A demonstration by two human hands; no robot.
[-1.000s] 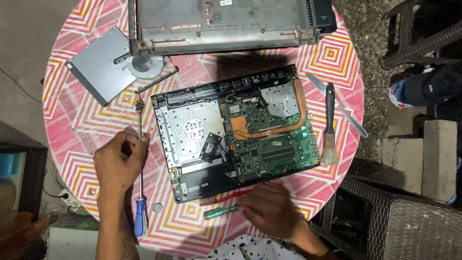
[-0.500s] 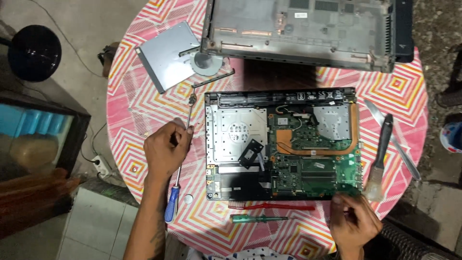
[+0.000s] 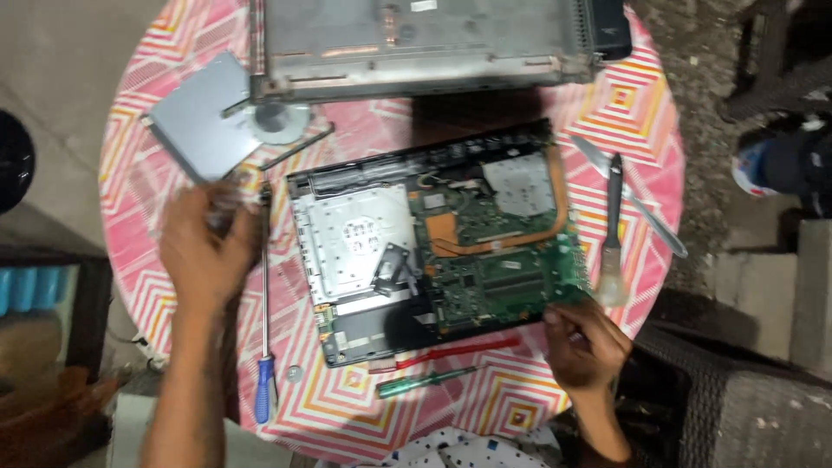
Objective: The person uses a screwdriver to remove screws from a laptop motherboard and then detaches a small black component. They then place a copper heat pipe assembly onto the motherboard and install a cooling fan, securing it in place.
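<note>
I am steadying the opened laptop (image 3: 438,238) on the pink patterned table (image 3: 364,403) — my right hand (image 3: 585,342) is pinching its lower right corner at the green board. My left hand (image 3: 204,251) is blurred beside the long blue-handled screwdriver (image 3: 264,312); I cannot tell its grip. This looks like mid-disassembly — lifting the board calls for both hands.
</note>
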